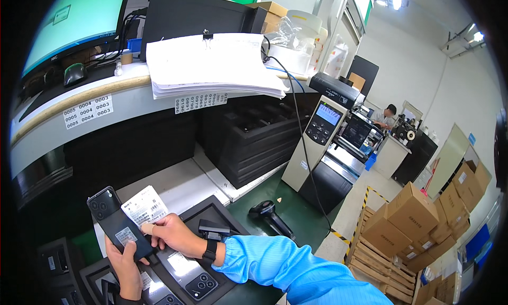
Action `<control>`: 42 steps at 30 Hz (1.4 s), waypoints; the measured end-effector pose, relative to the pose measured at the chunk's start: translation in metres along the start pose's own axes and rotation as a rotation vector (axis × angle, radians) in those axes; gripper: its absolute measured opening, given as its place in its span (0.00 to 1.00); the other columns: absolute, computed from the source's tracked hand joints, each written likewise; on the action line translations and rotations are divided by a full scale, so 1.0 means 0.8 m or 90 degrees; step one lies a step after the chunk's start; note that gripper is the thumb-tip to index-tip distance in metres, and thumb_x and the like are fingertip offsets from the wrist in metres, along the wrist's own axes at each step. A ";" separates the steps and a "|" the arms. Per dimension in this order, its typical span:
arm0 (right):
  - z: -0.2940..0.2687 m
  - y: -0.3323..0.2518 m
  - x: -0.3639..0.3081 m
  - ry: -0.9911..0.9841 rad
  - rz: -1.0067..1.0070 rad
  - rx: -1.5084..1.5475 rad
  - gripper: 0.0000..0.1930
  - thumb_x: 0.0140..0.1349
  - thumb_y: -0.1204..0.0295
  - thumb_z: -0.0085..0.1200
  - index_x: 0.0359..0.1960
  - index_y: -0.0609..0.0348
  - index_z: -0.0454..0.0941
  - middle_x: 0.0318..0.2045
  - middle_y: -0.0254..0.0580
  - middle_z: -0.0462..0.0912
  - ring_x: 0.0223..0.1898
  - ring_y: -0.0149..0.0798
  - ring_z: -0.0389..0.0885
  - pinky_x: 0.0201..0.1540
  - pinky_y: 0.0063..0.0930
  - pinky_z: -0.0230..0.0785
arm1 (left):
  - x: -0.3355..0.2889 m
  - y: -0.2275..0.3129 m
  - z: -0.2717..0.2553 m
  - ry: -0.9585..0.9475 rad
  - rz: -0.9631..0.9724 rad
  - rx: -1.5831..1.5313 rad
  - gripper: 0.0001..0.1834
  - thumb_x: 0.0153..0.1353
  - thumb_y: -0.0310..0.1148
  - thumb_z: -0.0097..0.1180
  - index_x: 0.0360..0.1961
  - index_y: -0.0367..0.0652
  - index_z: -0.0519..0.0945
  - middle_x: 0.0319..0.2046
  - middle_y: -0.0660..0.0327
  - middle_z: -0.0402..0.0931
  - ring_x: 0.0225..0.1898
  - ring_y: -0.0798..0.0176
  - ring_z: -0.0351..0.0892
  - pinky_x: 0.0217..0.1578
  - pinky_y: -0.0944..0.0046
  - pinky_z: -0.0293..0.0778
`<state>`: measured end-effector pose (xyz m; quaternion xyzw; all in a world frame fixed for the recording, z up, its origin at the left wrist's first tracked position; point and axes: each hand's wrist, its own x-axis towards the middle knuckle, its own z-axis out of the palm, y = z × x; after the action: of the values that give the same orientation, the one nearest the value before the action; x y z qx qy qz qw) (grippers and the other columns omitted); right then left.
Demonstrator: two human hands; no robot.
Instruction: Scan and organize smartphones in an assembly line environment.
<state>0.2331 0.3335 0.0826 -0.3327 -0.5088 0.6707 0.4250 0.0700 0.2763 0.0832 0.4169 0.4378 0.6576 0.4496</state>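
Your left hand (126, 262) sits at the lower left of the frame, its fingers clenched around a dark phone (115, 220) held back-side up, the camera cluster toward the upper left. Your right hand (172, 233) comes in just right of it; its fingers pinch a white label (144, 205) with printed codes, and the label's lower edge lies against the phone's upper right side. A pale cot covers one right fingertip, and a dark band wraps the right wrist above a blue sleeve (280, 268).

Below both hands lies a black tray (222, 207) on the green surface (296, 215) — more phones rest in it, one (193, 277) with its lenses toward the bottom edge of the frame. A black scanner (270, 214) lies on the surface just right of the tray, near the centre.

Behind it, centre right, stands a grey label printer (317, 141) with a lit screen and keypad. Stacks of black trays (248, 141) fill the middle of the frame under a curved shelf, which carries a clipped sheaf of papers (211, 64) and, at the upper left, a monitor (74, 24). Cardboard boxes (413, 215) on a pallet crowd the lower right — another person sits far off at the right.
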 end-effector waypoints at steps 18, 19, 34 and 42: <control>0.004 -0.010 -0.013 -0.010 0.019 0.022 0.08 0.70 0.71 0.61 0.44 0.62 0.84 0.33 0.36 0.85 0.28 0.28 0.82 0.28 0.19 0.73 | -0.008 0.020 -0.012 -0.056 -0.003 -0.026 0.21 0.64 0.21 0.55 0.58 0.35 0.67 0.41 0.57 0.80 0.30 0.72 0.81 0.18 0.73 0.78; 0.005 -0.011 -0.012 -0.009 0.022 0.020 0.08 0.70 0.71 0.61 0.44 0.62 0.84 0.33 0.36 0.85 0.28 0.28 0.82 0.28 0.19 0.73 | -0.007 0.021 -0.012 -0.055 -0.005 -0.029 0.21 0.64 0.21 0.55 0.58 0.35 0.67 0.41 0.57 0.80 0.30 0.72 0.81 0.18 0.73 0.78; 0.003 -0.016 -0.013 0.017 -0.006 -0.003 0.10 0.71 0.68 0.61 0.40 0.63 0.85 0.32 0.36 0.85 0.27 0.26 0.82 0.26 0.17 0.72 | -0.004 0.016 -0.009 -0.092 -0.007 -0.040 0.30 0.53 0.14 0.47 0.60 0.35 0.64 0.46 0.52 0.82 0.37 0.67 0.86 0.22 0.72 0.81; -0.003 -0.014 -0.011 0.017 0.013 -0.030 0.10 0.68 0.70 0.62 0.41 0.66 0.87 0.30 0.38 0.87 0.26 0.26 0.81 0.25 0.17 0.70 | 0.000 0.012 -0.012 -0.102 -0.006 -0.045 0.34 0.51 0.12 0.46 0.64 0.35 0.64 0.46 0.52 0.83 0.36 0.65 0.85 0.20 0.71 0.80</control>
<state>0.2412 0.3277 0.0933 -0.3567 -0.5156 0.6583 0.4165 0.0591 0.2720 0.0900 0.4498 0.3788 0.6353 0.5007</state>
